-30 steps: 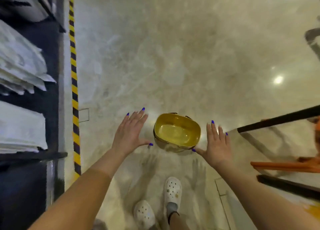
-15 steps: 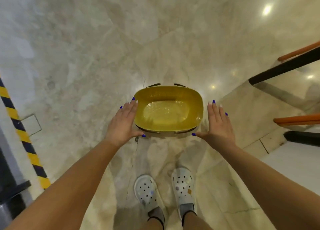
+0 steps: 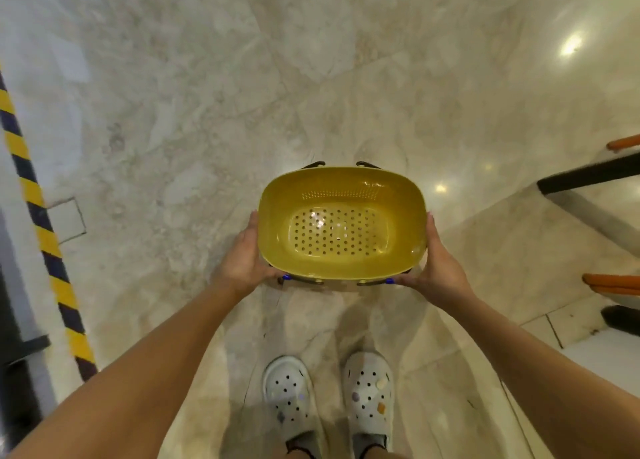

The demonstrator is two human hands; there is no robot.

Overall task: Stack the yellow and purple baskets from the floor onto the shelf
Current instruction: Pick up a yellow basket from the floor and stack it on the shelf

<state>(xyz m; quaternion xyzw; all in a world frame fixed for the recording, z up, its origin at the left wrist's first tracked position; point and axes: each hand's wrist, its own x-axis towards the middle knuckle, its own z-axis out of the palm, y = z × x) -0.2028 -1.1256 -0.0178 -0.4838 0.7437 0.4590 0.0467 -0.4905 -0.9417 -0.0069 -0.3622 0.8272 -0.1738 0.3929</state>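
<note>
Blue-painted thumbnails show at the near rim of the yellow basket [image 3: 341,228], one per side; thumbs hooked under the near edge, remaining fingers wrapped round the short ends and mostly hidden behind the walls. Left hand [image 3: 244,259] clamps the left end, right hand [image 3: 438,263] the right end, palms facing each other, both closed onto the basket. Basket is upright, opening up, perforated bottom visible, band of small holes on the far inner wall. Dark handles folded down: two tips poke out past the far rim, two more sit just under the near rim between the thumbs. Can't tell whether it's resting on the marble floor [image 3: 207,112] or slightly clear of it. Position: ahead of the white clogs [image 3: 329,393], roughly centred between the arms. Yellow-black hazard tape [image 3: 45,230] runs along the floor at left, well apart from the basket. Black and orange bars [image 3: 613,282] at right edge, blurred.
</note>
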